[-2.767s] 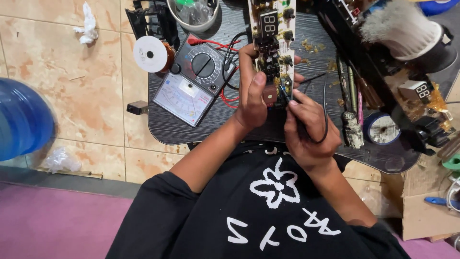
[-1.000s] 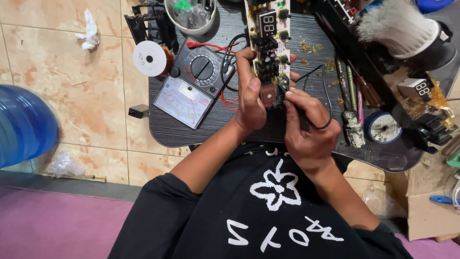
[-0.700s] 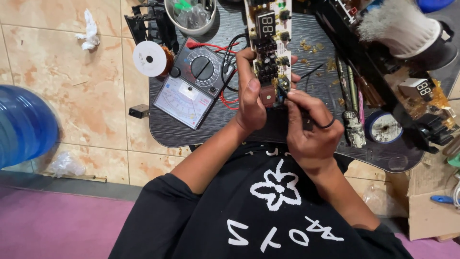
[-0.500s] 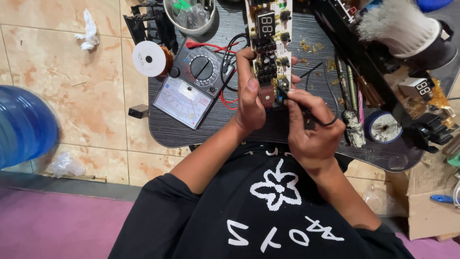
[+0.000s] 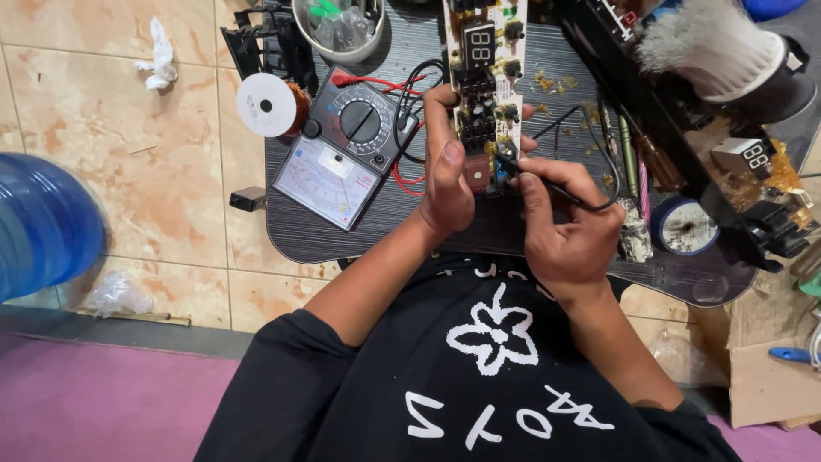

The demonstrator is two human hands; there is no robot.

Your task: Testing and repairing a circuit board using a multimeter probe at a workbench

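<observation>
A long white circuit board (image 5: 481, 81) with a small number display and dark parts lies lengthwise on the dark table (image 5: 342, 244). My left hand (image 5: 446, 180) grips the board's near end from the left, thumb on top. My right hand (image 5: 571, 227) holds a thin black probe (image 5: 547, 181) like a pen, its tip touching the board's lower right edge. A black lead runs from the probe toward the analog multimeter (image 5: 342, 147), which lies to the left with red and black wires plugged in.
A white solder spool (image 5: 267, 105) sits left of the meter, a cup of bits (image 5: 340, 26) behind it. Screwdrivers (image 5: 629, 154), a tape roll (image 5: 684, 227) and a black device with a display (image 5: 742, 158) crowd the right. A blue water jug (image 5: 43, 222) stands on the tiled floor.
My right hand has shifted slightly, bringing the probe tip up onto the board's lower right edge. My left hand keeps its grip on the board.
</observation>
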